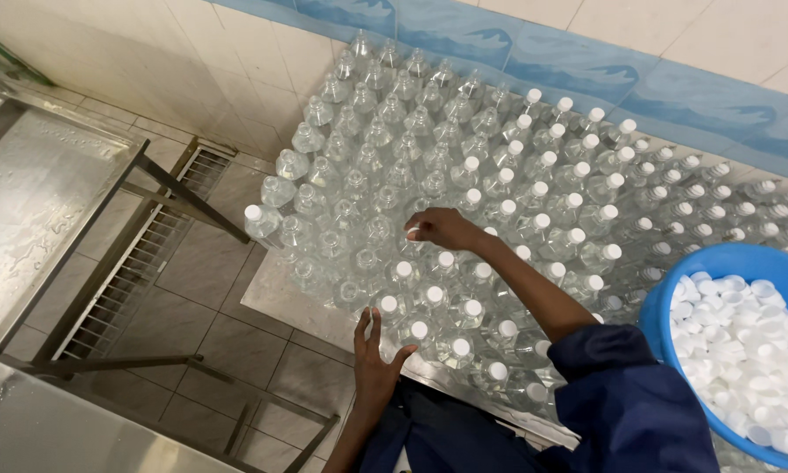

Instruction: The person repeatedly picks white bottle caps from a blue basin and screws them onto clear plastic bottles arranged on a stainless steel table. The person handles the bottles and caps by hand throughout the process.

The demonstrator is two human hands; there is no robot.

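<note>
Blue sleeve (626,398) sits closest to the camera, at the near edge of the block of clear plastic bottles (464,193), which stands on the tiled floor (201,271) against the wall (586,52). Right hand (442,229) reaches over the middle of the block, fingers pinched together on a white cap (412,233) at a bottle neck. Left hand (374,355) is at the block's near edge, fingers spread and open, resting against a capped bottle (388,308) in the front row. Bottles on the far-left part of the block are uncapped; those on the right and the near rows carry white caps. One capped bottle (255,219) stands at the block's left corner. Blue tub (674,298) full of loose white caps (744,350) sits just right of the block, touching the sleeve side. Floor drain grate (148,254) runs left of the block. Wet steel table (35,184) further left of the grate, its legs crossing over it. Blue patterned tile band (534,48) runs on the wall behind the block.
</note>
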